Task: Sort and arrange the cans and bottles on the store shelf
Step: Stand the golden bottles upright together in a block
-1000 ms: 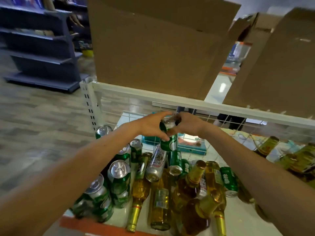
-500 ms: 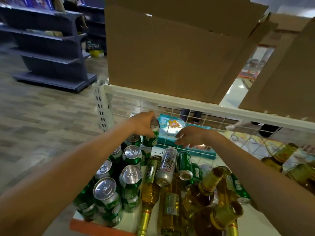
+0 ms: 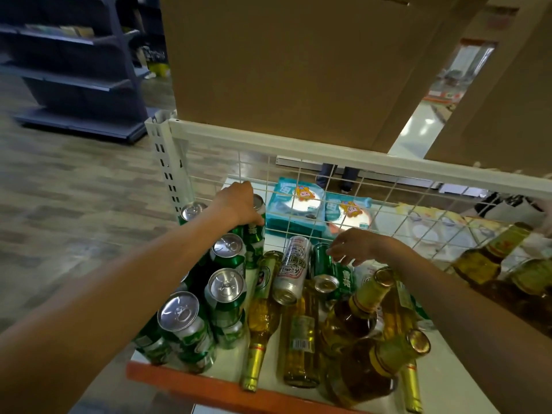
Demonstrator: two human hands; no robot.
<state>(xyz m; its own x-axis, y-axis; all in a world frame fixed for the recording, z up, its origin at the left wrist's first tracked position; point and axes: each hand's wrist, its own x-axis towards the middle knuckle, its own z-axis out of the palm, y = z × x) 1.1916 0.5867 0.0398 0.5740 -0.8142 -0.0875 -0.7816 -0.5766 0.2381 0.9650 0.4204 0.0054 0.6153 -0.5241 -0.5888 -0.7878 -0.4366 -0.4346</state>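
Head view, seen from beside the person: the left grip is clasped round the top of a green can at the far end of the shelf, about 11 o'clock from the silver can lying in the middle. The held can is upright and close against the wire mesh, at the back of the upright cans lined along the left side. The right grip is released, its fingers loosely bent just over a lying green can at 3 o'clock from the silver one. Whether they touch it I cannot tell.

To finish this placing well, I'd say the can should go down flat and square behind its neighbour, and the fingers should lift straight off the rim so the row isn't nudged. The right side might then take the lying can by its middle, clear of the bottles heaped at 6 o'clock.

A second ago both were on this one can, above the pile's centre. Half a second ago the left carried it alone while the right hung up by the blue packs. Now the can sits lower in the row, and the right has dropped towards the pile.
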